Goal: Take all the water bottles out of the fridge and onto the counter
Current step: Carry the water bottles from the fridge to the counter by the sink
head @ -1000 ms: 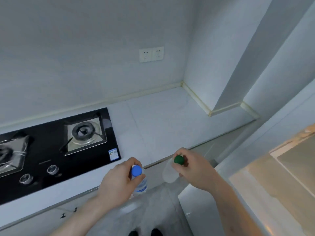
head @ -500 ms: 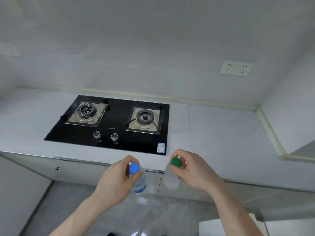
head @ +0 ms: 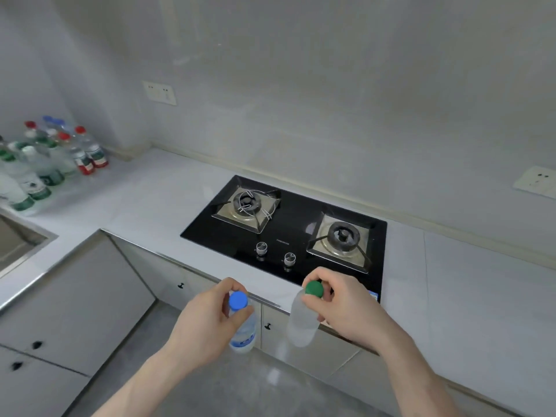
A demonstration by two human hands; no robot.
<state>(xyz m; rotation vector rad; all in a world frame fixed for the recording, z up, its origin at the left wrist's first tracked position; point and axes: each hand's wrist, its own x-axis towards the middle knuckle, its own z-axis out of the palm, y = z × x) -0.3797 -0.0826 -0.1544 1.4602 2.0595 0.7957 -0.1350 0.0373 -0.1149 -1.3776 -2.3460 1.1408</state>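
Only one view here, the head cam looking down at both hands in front of the counter (head: pixel 144 206). Left hand (head: pixel 207 323) has its fingers and thumb curled round the neck of a bottle with a blue cap (head: pixel 242 323), clear plastic with a blue label low down, hanging upright over the floor just in front of the cabinet doors (head: pixel 75 308). Right hand (head: pixel 352 308) pinches the neck of a second bottle, the green-cap one (head: pixel 302 320), which looks frosted and plain, also hanging upright and not touching the counter. The two bottles are near each other but apart, both just short of the counter edge, right in front of the black hob (head: pixel 288 233) with its two burners and two knobs. Way off to the left, in the back corner of the counter, there's a whole cluster of bottles (head: pixel 51 161) standing together, red, white and blue caps, green and red labels, kinda blurry so I can't count them. A bit of steel sink (head: pixel 18 245) shows at the left edge, next to that cluster. Two wall sockets (head: pixel 159 92) on the wall behind, another at the far right.
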